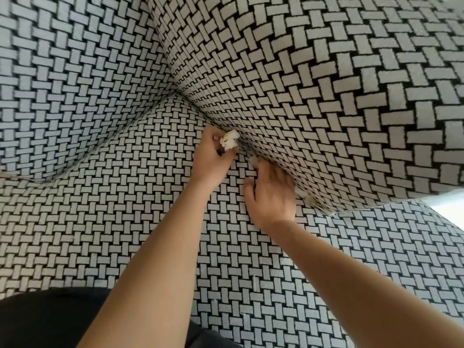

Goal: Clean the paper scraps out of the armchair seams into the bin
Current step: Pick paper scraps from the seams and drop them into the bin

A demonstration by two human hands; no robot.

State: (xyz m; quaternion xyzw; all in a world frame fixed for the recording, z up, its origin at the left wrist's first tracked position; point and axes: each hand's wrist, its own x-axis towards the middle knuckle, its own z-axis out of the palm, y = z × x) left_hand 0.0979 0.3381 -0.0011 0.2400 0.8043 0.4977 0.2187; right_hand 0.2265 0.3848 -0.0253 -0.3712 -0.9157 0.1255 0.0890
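Two hands working at the armchair (150,222) seam: left hand (213,156) pinching a crumpled paper scrap (229,141); right hand (272,194) lying open, fingertips hidden in the seam. More scraps (312,200) wedging along the seam, indistinct.

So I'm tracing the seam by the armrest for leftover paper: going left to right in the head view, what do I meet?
Left hand gripping crumpled scraps → small scrap at the right fingertips → right hand → scraps in the seam.
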